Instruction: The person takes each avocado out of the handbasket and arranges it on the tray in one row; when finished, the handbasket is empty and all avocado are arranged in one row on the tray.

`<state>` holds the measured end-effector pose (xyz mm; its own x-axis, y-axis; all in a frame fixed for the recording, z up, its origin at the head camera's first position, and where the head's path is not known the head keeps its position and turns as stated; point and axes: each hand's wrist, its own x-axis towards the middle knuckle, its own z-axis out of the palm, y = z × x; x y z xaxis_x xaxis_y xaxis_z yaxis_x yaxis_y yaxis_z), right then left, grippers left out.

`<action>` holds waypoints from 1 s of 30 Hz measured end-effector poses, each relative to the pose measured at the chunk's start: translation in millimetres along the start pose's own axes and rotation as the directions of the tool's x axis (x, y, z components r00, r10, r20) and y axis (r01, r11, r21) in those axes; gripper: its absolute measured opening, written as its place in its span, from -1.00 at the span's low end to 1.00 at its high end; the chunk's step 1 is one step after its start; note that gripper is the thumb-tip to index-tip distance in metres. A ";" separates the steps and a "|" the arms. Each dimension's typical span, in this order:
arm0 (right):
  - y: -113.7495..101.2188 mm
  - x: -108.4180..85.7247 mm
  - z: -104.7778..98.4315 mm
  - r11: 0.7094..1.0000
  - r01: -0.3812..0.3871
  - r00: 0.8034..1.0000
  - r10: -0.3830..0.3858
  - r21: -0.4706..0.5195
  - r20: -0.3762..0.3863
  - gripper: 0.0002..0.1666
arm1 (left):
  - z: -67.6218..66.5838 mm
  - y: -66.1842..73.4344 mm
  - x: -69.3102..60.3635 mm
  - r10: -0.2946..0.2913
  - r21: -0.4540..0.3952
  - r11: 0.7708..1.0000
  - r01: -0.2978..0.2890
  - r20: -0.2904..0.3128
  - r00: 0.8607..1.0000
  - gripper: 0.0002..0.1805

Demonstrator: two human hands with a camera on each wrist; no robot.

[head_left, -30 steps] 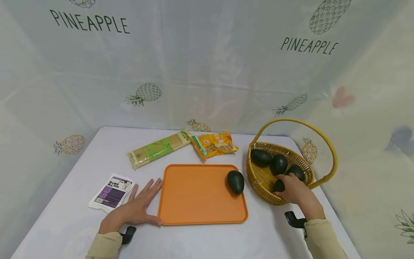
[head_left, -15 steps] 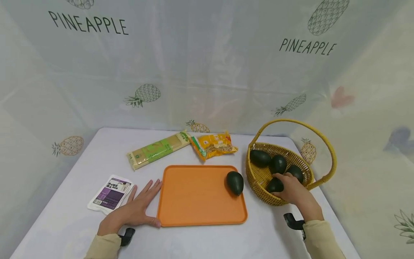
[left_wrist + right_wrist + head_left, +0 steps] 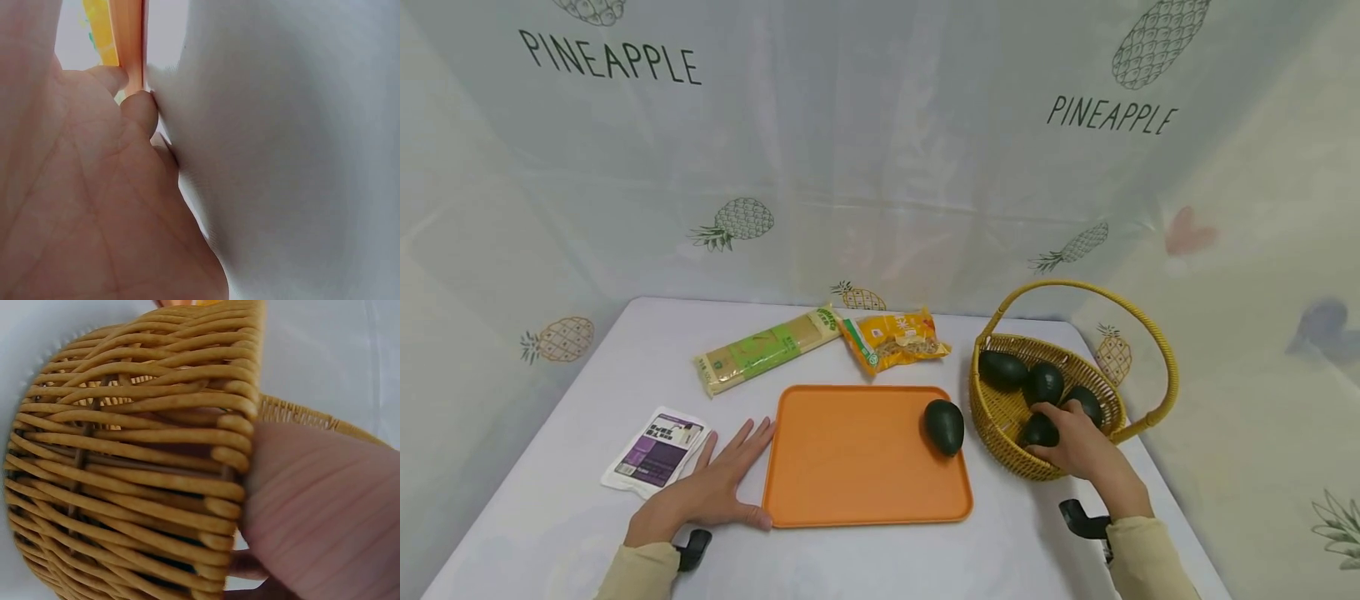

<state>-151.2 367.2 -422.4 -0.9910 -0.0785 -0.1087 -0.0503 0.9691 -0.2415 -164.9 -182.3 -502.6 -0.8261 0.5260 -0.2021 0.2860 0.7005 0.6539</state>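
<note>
An orange tray (image 3: 865,458) lies on the table with one dark green avocado (image 3: 943,427) near its right edge. Fingers spread, my left hand (image 3: 707,492) rests on the table and touches the tray's left edge; the left wrist view shows its palm (image 3: 94,187) beside the tray's side (image 3: 129,37). In the wicker basket (image 3: 1000,437) at the right are several avocados. My right hand (image 3: 1078,442) reaches over the near rim, thumb and fingers around the nearest avocado (image 3: 1040,430). The basket's wall (image 3: 125,462) hides the fingertips in the right wrist view.
Behind the tray lie a long green noodle pack (image 3: 767,350) and an orange food bag (image 3: 897,340). A white and purple packet (image 3: 657,452) is beyond the left hand's wrist. The basket's tall handle (image 3: 1161,342) arches over it. A pineapple-print curtain (image 3: 880,167) hangs behind.
The nearest avocado in the basket has shifted slightly and shows more between my right thumb and fingers. My left hand has stayed at the tray's edge.
</note>
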 end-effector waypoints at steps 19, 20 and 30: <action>-16.9 -11.7 -12.4 0.997 0.071 0.988 -0.064 0.043 -0.140 -0.15 | -1.5 0.6 0.6 0.004 0.008 1.000 -0.004 0.003 1.000 0.56; -17.9 -12.0 -13.0 0.996 0.077 0.987 -0.070 0.042 -0.144 -0.15 | -1.5 0.9 0.6 0.003 0.007 1.000 -0.003 0.004 1.000 0.56; -29.9 -14.4 -15.2 0.993 0.109 0.980 -0.101 0.042 -0.169 -0.14 | -1.7 0.7 -0.1 0.015 0.006 1.000 -0.015 0.002 1.000 0.56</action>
<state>-137.3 342.8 -399.0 -0.9875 -0.1349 0.0810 -0.1529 0.9441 -0.2921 -165.4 -182.7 -500.9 -0.8208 0.5372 -0.1940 0.3012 0.6957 0.6522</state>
